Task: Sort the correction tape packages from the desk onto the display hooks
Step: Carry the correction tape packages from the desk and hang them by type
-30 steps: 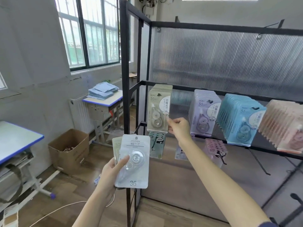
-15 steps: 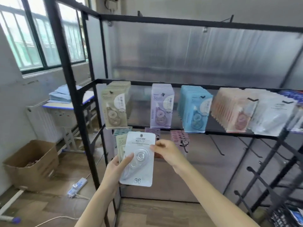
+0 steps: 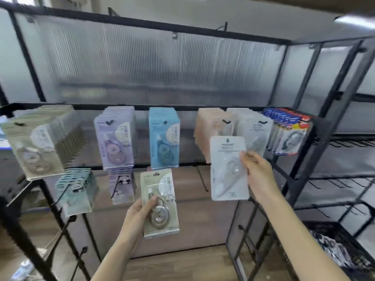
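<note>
White pack: the right hand (image 3: 258, 173) holds a white correction tape pack (image 3: 228, 167) up in the air, thumb on the front, fingers behind, pinching its right edge
Where it is: it stands upright, in front of the low part of the peach row (image 3: 211, 128) and the white row (image 3: 252, 128), not on a hook
Green pack: the left hand (image 3: 140, 218) holds a green correction tape pack (image 3: 160, 201) lower down, to the left of the white pack, thumb pressed on the clear bubble, fingers curled behind
Apart: the two held packs do not touch
Above the left hand: a blue row (image 3: 164, 136) hangs on the top rail of the black rack (image 3: 334, 110), with a purple row (image 3: 116, 138) just left of it
Far left of the grip: a green row (image 3: 38, 145) hangs tilted
Right of the right hand: a blue, red and yellow row (image 3: 288, 132) hangs at the end of the rail
Lower rail: small teal packs (image 3: 76, 187) and small purple packs (image 3: 121, 183) hang left of the green pack
Between the hands: a bare black hook (image 3: 202, 179) sticks out
Bottom right: a black crate (image 3: 349, 240) on the floor, what is inside is too blurry to tell
</note>
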The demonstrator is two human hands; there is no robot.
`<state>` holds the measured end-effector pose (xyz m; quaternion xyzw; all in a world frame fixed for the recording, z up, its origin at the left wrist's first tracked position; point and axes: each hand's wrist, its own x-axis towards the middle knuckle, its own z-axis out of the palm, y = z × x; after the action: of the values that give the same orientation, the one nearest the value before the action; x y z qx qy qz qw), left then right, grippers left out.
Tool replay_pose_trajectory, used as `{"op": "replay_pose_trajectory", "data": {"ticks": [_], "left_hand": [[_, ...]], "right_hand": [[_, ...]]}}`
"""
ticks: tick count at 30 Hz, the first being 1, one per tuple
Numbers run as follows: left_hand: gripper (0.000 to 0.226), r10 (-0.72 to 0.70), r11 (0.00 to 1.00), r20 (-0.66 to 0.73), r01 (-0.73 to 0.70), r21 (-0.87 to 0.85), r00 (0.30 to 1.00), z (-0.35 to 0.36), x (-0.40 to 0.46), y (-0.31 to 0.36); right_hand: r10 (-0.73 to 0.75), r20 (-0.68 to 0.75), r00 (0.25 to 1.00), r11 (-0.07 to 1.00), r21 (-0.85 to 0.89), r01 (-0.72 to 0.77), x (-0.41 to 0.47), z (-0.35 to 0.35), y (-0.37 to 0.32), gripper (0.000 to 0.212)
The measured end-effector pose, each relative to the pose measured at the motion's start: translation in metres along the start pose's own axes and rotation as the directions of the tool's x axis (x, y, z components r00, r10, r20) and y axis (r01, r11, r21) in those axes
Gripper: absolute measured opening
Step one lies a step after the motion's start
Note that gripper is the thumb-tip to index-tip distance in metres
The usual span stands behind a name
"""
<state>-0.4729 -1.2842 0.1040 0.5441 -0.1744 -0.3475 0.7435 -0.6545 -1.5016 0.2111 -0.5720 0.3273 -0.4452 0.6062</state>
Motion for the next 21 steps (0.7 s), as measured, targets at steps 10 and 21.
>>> {"op": "replay_pose_trajectory", "data": {"ticks": [10,21], "left_hand": [[0.025,0.029,1.0,0.013,-0.029,-0.002,0.999,0.072,0.002,-0.013],[0.025,0.046,0.999,-0.019,-0.046,-0.009,0.999,0.092,-0.002,-0.013]], "right_hand": [[-0.168,-0.202,0.965,0.971,-0.201,0.127,0.089,-0.074,-0.032,0.015],[-0.194,-0.232,0.953,0.938,-0.329,0.111,0.124,-0.073,-0.013,0.017]]}}
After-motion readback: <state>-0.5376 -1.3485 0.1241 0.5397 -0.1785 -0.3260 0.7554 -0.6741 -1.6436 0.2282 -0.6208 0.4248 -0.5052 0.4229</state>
